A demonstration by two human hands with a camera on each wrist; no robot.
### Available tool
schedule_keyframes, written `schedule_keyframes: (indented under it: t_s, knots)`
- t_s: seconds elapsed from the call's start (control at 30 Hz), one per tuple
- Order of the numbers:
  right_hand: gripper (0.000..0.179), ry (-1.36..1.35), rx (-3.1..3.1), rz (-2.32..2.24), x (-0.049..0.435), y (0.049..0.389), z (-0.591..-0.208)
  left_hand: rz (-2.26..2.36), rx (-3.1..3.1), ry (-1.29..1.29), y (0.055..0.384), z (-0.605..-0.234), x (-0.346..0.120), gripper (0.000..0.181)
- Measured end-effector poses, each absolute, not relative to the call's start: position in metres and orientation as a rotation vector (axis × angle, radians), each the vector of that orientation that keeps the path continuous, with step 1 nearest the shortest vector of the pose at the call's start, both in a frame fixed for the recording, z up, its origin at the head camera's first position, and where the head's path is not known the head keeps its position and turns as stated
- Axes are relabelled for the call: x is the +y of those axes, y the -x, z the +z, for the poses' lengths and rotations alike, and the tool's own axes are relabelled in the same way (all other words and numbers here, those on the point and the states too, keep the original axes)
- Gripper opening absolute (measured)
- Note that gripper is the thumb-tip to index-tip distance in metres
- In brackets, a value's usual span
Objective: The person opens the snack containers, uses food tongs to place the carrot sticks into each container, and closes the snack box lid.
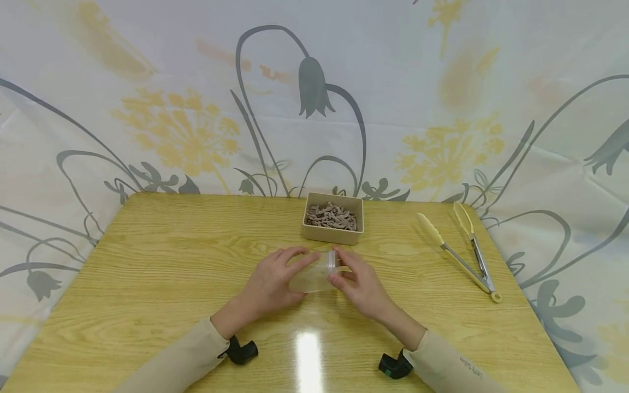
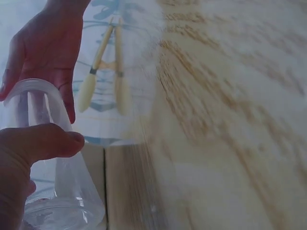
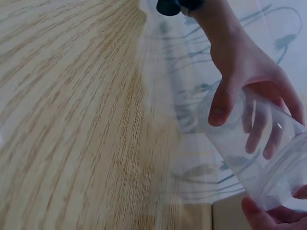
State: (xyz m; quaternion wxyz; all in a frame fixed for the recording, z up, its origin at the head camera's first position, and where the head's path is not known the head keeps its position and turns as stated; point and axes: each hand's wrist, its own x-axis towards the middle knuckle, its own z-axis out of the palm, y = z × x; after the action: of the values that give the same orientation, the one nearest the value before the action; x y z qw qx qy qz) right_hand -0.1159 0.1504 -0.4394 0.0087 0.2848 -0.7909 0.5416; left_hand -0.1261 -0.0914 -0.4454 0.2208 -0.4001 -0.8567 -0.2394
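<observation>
A clear plastic jar (image 1: pixel 310 281) lies tilted on its side between both hands, above the table in front of the beige box. My left hand (image 1: pixel 275 279) grips the jar's body, thumb on one side and fingers on the other; the right wrist view shows these left fingers (image 3: pixel 259 129) through the clear wall. At the ridged end, pointing right, my right hand (image 1: pixel 362 285) holds the rim between thumb and fingers. Whether that ridged band is a lid or the jar's own neck, I cannot tell. No contents show inside the jar.
A beige rectangular box (image 1: pixel 333 236) of greyish-brown strips (image 1: pixel 332 216) stands at the table's back middle. Spread metal tongs (image 1: pixel 467 266) with cream tips lie on the right. Behind the wooden table (image 1: pixel 196 234) hangs a flower-patterned cloth (image 1: pixel 383 109).
</observation>
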Motion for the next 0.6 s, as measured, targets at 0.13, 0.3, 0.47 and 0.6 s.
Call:
schedule_keyframes:
  t_s: [0.13,0.3,0.47,0.6]
  knots:
    - [0.062,-1.024,-2.469,1.38,0.152,0.117,-0.44,-0.819,-2.424,1.087,0.124,-0.447,-0.092,0.088]
    - [0.063,-1.17,-2.445,1.215,0.154,0.119,-0.435,-1.045,-2.517,1.048,0.122,-0.451,-0.094,0.092]
    - [0.066,-1.155,-2.491,1.315,0.155,0.12,-0.429,-1.054,-2.546,1.034,0.122,-0.451,-0.095,0.094]
    - [0.068,-1.02,-2.548,1.392,0.153,0.12,-0.425,-0.983,-2.508,1.042,0.122,-0.451,-0.094,0.093]
